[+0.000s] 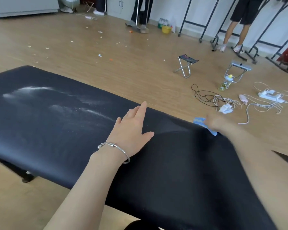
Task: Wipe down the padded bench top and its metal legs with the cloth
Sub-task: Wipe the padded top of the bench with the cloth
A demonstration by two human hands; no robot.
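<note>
The left hand (133,130) lies flat and open on the bench top (56,130), fingers spread toward its far edge, most likely to steady the body while the other arm works. The right hand (218,124) is blurred but looks closed around the cloth (200,121), pressing it at the bench's far edge, right of the left hand, where it seems to be wiping the rim. The cloth is blue with a pale wavy pattern, thin and crumpled. The bench top is dark, smooth padding with rounded corners and a faint sheen; white powdery streaks lie across it left of the left hand, so that part looks unwiped. One dark leg (27,177) shows under the bench's near-left edge, by my judgement not yet cleaned.
</note>
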